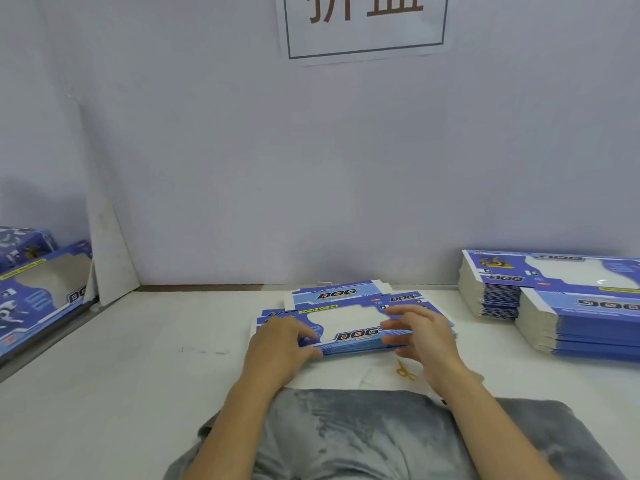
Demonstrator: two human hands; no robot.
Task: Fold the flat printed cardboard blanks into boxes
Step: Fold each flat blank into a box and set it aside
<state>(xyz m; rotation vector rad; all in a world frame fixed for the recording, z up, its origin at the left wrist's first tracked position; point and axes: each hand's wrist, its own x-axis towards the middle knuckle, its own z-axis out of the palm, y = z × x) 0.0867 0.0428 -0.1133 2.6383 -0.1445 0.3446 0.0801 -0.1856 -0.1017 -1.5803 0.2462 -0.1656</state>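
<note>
Left hand [280, 341] rests on the near-left corner of the small pile of blanks [349, 327], fingers curled over the front edge w/ tips at the side of the stack; can't tell if it pinches just the top sheet or only steadies the lot. Right hand [415, 334] hovers at the pile's right end, fingers spread and loose, thumb toward the front edge, gripping nothing as far as I can see (it's blurred). Pile lies flat on the white table [138, 375], dead centre, just ahead of the person's body; a further blank sits skewed behind it toward the wall. Risks, my guess: glossy sheets slide, so lifting the top one could drag 2 or 3 along or fan the pile out of square; a grab across the window cut-out could crease the thin card there or fold off the score line; the small yellow thing [405, 370] under the right wrist could get knocked. Blanks are blue & white print, "DOG" logo in red/black, big white window shape mid-panel, thin edges stacked neat at the front. Two taller stacks [561, 299] wait far right, well apart; folded boxes [41, 285] stand far left.
</note>
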